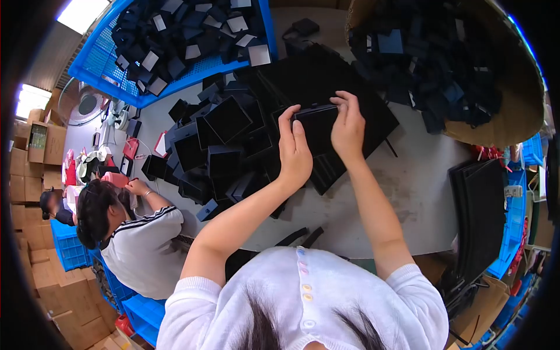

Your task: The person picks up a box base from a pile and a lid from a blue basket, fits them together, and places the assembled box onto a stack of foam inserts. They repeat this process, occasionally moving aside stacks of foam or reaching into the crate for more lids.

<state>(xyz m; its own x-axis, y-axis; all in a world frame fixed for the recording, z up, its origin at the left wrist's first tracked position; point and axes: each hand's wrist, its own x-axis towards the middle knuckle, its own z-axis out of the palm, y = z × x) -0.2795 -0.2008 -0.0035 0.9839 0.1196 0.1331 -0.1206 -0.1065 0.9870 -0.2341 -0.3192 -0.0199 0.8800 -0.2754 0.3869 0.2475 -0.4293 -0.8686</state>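
Between my two hands is a small black box (pixel 315 123), over a black sheet or board (pixel 367 108) on the table. My left hand (pixel 295 144) presses along the box's left side, its fingertips and thumb near the upper left corner. On the opposite side, my right hand (pixel 348 129) curves its fingers around the upper right edge. A heap of open black boxes (pixel 227 119) lies to the left of my left hand. The dark colours blend together, so the box's lower edge is hard to make out.
A blue crate (pixel 175 87) full of dark pieces stands at the back left. At the back right is a large cardboard box (pixel 478 131) of dark boxes. A co-worker (pixel 143 245) sits at the left. Black sheets (pixel 478 216) stand upright at the right.
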